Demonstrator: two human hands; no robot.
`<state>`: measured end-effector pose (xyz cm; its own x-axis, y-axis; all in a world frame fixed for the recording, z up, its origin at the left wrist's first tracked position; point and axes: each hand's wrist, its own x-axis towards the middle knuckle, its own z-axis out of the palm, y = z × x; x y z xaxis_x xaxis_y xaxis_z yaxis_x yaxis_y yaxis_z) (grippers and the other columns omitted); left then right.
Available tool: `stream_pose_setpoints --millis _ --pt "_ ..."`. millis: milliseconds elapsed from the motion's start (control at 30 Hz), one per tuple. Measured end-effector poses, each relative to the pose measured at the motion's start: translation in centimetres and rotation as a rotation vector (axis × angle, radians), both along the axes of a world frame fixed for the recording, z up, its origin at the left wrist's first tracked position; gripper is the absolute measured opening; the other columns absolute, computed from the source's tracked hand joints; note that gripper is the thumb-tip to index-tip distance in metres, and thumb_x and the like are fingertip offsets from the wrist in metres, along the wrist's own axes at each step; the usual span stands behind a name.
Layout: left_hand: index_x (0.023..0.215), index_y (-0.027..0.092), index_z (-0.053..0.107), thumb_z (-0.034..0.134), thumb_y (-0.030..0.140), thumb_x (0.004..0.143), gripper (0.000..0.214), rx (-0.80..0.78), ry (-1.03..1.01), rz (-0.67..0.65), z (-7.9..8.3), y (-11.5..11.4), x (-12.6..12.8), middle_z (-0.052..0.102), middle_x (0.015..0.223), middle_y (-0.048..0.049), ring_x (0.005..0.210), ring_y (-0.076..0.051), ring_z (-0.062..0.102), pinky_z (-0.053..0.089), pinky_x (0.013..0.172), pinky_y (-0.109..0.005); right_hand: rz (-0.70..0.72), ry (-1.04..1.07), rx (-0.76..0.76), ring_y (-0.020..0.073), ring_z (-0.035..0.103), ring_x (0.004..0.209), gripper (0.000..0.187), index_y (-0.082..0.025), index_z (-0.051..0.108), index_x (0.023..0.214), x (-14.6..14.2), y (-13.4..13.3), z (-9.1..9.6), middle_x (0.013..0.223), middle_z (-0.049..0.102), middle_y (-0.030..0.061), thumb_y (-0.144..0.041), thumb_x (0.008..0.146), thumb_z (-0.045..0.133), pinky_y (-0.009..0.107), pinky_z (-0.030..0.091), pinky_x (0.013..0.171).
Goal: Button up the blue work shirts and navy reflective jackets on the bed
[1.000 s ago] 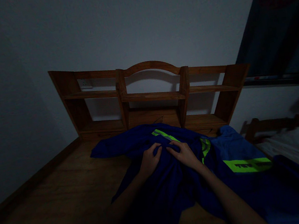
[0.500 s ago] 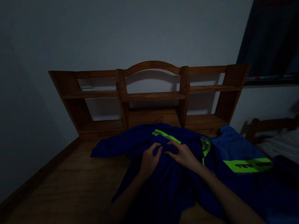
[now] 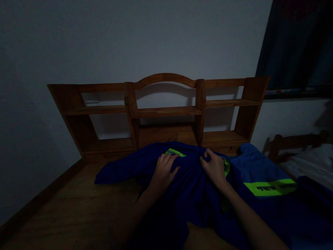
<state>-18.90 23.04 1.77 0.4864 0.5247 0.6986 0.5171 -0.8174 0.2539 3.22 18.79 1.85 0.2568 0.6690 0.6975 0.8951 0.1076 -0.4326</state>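
A dark blue jacket (image 3: 191, 188) with lime-green strips lies rumpled over the wooden desk top. My left hand (image 3: 164, 171) rests on it beside a short lime strip (image 3: 175, 152), fingers stretched out and thumb apart. Bunched cloth of the jacket is pinched between the fingers of my right hand (image 3: 214, 167), and folds fan out from that grip. At the right, more blue cloth (image 3: 250, 164) carries a broad lime patch (image 3: 271, 188) with dark lettering. Whether it belongs to the same garment I cannot tell.
Behind the jacket stands a wooden shelf unit (image 3: 164, 110) against the pale wall (image 3: 152, 27). Whitish crumpled cloth (image 3: 332, 167) lies at the right, near a low wooden rail (image 3: 297, 143). A dark curtain (image 3: 294, 39) hangs at the upper right. The room is dim.
My hands were close together at the jacket's middle; now they are apart. The right hand has moved right, drawing cloth into folds, and the left has spread its fingers. The view has shifted slightly.
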Motion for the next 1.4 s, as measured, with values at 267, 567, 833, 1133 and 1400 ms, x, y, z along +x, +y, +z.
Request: stream_pose_setpoints --millis 267,567,833,1133,1400 --pt "0.089 0.02 0.053 0.058 0.028 0.081 0.012 -0.114 -0.221 0.156 -3.2 -0.5 0.0 0.053 0.09 -0.0021 0.082 -0.015 0.056 0.048 0.075 -0.028 0.322 -0.325 0.064 0.022 0.031 0.127 0.068 -0.018 0.039 0.13 -1.9 -1.2 1.5 0.135 0.039 0.0079 0.002 0.065 0.038 0.045 0.023 0.109" --pt "0.1 0.022 0.058 0.061 0.031 0.077 0.025 -0.407 -0.585 0.014 -3.8 -0.7 0.1 0.054 0.104 -0.0043 0.097 -0.017 0.057 0.054 0.073 -0.026 0.517 -0.198 -0.061 0.0192 0.046 0.113 0.036 -0.023 0.046 0.124 -4.3 -2.5 1.4 0.115 0.055 0.0028 -0.021 0.088 0.047 0.044 0.02 0.111" --pt "0.087 0.021 0.06 0.065 0.043 0.073 0.027 -0.472 -0.585 0.194 -3.7 -0.5 0.1 0.064 0.086 -0.0015 0.082 -0.017 0.062 0.048 0.071 -0.026 0.528 -0.055 -0.063 0.018 0.052 0.101 0.016 -0.024 0.056 0.105 -3.6 -1.1 0.0 0.103 0.059 0.0022 -0.024 0.089 0.053 0.032 0.041 0.089" --pt "0.089 0.02 0.057 0.059 0.041 0.077 0.024 -0.591 -0.572 0.14 -4.2 -0.3 0.2 0.065 0.075 0.0013 0.063 -0.013 0.06 0.044 0.06 -0.022 0.524 -0.017 -0.091 0.0167 0.053 0.1 0.018 -0.026 0.056 0.105 -3.5 -0.8 -0.4 0.103 0.06 0.0005 -0.021 0.088 0.053 0.029 0.041 0.086" --pt "0.096 0.017 0.064 0.071 0.043 0.063 0.043 -0.851 -0.627 -0.048 -3.9 0.9 -0.5 0.067 0.081 -0.0011 0.071 -0.015 0.062 0.046 0.061 -0.021 0.484 0.02 -0.117 0.0164 0.056 0.091 0.027 -0.027 0.052 0.115 -3.3 -0.8 -0.6 0.099 0.059 0.0016 -0.024 0.088 0.051 0.028 0.043 0.083"
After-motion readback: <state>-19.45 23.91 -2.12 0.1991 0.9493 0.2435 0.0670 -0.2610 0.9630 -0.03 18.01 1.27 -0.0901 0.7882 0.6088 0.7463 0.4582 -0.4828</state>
